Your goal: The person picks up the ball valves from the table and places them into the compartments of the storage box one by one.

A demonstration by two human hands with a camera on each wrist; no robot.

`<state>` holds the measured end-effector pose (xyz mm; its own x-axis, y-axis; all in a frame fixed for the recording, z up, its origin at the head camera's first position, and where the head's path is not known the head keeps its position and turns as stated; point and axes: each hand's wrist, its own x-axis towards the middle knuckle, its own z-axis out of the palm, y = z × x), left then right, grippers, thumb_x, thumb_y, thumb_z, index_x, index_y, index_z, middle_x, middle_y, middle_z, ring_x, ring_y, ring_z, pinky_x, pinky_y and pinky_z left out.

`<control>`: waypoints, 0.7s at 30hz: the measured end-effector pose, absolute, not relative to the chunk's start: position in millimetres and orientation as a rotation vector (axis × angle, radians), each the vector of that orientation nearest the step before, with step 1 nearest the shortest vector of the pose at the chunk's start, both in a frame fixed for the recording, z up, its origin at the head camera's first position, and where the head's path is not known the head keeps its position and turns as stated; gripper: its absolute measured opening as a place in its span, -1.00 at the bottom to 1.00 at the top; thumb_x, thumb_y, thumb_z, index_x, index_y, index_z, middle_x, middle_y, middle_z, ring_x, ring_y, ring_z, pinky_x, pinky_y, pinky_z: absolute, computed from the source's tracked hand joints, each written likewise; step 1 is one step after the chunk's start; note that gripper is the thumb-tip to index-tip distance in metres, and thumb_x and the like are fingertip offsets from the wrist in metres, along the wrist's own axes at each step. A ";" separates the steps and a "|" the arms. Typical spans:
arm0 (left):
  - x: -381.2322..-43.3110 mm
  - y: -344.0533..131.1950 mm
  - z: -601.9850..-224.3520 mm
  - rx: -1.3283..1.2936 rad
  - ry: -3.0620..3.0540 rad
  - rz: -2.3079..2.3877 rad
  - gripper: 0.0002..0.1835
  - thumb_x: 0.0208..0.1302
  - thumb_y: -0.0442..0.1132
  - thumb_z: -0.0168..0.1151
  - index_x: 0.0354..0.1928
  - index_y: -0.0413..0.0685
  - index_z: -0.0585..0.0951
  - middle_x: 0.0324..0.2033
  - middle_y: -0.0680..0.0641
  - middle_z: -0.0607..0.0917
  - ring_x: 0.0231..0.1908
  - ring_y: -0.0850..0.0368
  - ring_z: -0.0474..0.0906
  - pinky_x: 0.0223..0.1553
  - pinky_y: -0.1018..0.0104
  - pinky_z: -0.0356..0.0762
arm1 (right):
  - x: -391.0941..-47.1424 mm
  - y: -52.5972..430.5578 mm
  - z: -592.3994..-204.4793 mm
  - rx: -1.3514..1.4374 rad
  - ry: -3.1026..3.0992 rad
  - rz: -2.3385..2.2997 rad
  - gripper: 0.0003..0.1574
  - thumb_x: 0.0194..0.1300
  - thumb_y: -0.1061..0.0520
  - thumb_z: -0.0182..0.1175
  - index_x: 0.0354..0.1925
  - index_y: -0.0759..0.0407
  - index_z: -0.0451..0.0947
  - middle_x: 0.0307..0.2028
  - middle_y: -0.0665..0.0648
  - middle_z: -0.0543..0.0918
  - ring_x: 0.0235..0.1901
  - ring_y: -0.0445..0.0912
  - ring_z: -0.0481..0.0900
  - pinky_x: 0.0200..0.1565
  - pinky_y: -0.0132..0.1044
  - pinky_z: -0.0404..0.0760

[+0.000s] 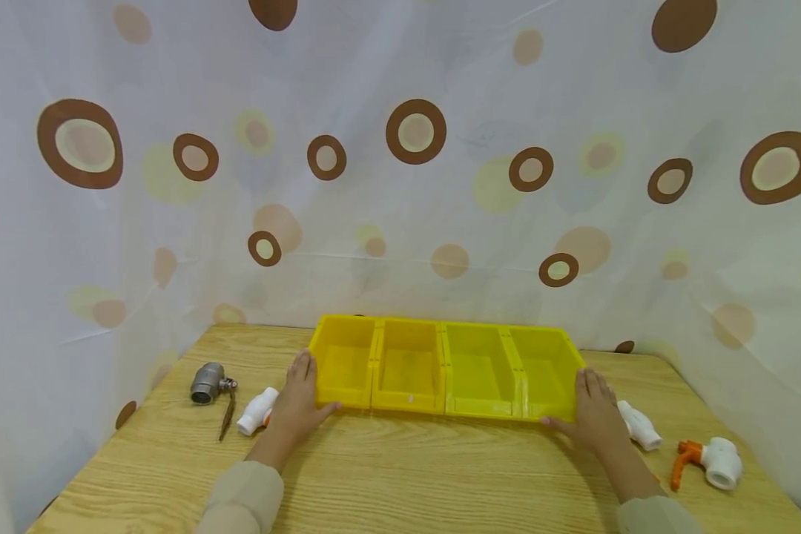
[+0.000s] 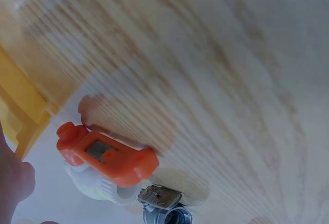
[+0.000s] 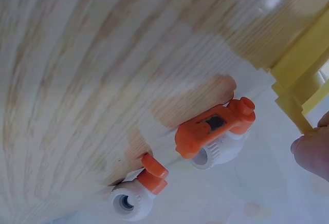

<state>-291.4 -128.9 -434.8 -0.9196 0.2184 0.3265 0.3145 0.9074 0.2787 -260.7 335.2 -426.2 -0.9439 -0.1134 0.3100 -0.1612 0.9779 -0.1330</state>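
Observation:
A row of several yellow bins [image 1: 409,367], joined side by side, sits toward the back of the wooden table. My left hand [image 1: 298,404] lies against the row's left end, fingers straight along the outer wall and thumb at the front corner. At the opposite end my right hand [image 1: 597,411] presses in the same way, its thumb stretched along the front edge. Each wrist view shows a thumb beside a bin's corner. Behind the left hand lies a white valve [image 1: 258,411] with an orange handle [image 2: 110,154]. Another white valve [image 1: 639,426] with an orange handle [image 3: 211,126] is partly hidden by the right hand.
At the far left of the wooden table [image 1: 434,475] lies a grey metal ball valve [image 1: 208,382] with a lever. A further white valve [image 1: 722,463] with an orange handle lies near the right edge. A dotted curtain [image 1: 474,89] hangs behind the table.

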 end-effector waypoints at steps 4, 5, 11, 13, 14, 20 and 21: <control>-290.3 -127.9 -434.7 -0.401 -2.772 -0.472 0.01 0.08 0.05 0.32 0.29 -0.60 0.09 0.34 -0.48 0.05 0.35 -0.34 0.01 0.29 -0.12 0.15 | -258.8 336.9 -426.9 0.202 -2.813 0.227 0.37 -0.04 -0.29 0.33 0.23 0.74 -0.02 0.24 0.67 0.08 0.23 0.49 0.03 0.21 0.35 0.10; -290.1 -127.9 -434.8 -0.400 -2.775 -0.476 0.01 0.08 0.05 0.32 0.29 -0.60 0.09 0.35 -0.47 0.04 0.36 -0.34 0.01 0.29 -0.12 0.15 | -258.6 337.1 -427.2 0.202 -2.813 0.229 0.37 -0.04 -0.30 0.33 0.23 0.74 -0.02 0.24 0.67 0.08 0.23 0.49 0.03 0.20 0.35 0.10; -288.4 -129.1 -433.8 -0.392 -2.796 -0.489 0.01 0.10 0.05 0.31 0.30 -0.59 0.07 0.36 -0.45 0.02 0.37 -0.32 -0.03 0.30 -0.11 0.14 | -256.9 336.0 -426.2 0.205 -2.812 0.243 0.37 -0.04 -0.29 0.33 0.23 0.73 -0.03 0.24 0.67 0.07 0.23 0.50 0.03 0.19 0.37 0.09; -287.7 -129.6 -433.7 -0.396 -2.794 -0.497 0.01 0.10 0.05 0.31 0.30 -0.59 0.07 0.36 -0.45 0.02 0.37 -0.32 -0.04 0.30 -0.11 0.13 | -256.3 335.4 -425.7 0.206 -2.813 0.244 0.37 -0.04 -0.30 0.33 0.23 0.73 -0.03 0.24 0.67 0.07 0.22 0.50 0.03 0.19 0.37 0.09; -287.4 -129.8 -434.0 -0.398 -2.790 -0.503 0.01 0.10 0.04 0.31 0.30 -0.59 0.07 0.36 -0.46 0.02 0.37 -0.32 -0.03 0.30 -0.11 0.13 | -255.5 335.0 -425.5 0.206 -2.814 0.247 0.37 -0.04 -0.29 0.33 0.23 0.73 -0.03 0.24 0.67 0.07 0.23 0.50 0.02 0.19 0.37 0.09; -287.0 -130.8 -437.7 -0.424 -2.760 -0.528 0.01 0.09 0.03 0.32 0.30 -0.59 0.07 0.35 -0.47 0.03 0.36 -0.34 0.00 0.32 -0.12 0.10 | -253.6 335.1 -425.1 0.195 -2.833 0.219 0.39 -0.03 -0.33 0.30 0.23 0.73 -0.03 0.24 0.67 0.06 0.22 0.51 0.02 0.20 0.36 0.09; -287.2 -130.9 -438.4 -0.427 -2.756 -0.527 0.01 0.09 0.04 0.32 0.30 -0.60 0.07 0.35 -0.47 0.04 0.36 -0.34 0.00 0.32 -0.12 0.10 | -253.5 335.2 -425.0 0.192 -2.836 0.217 0.39 -0.03 -0.33 0.30 0.23 0.73 -0.03 0.24 0.67 0.06 0.22 0.51 0.02 0.20 0.35 0.09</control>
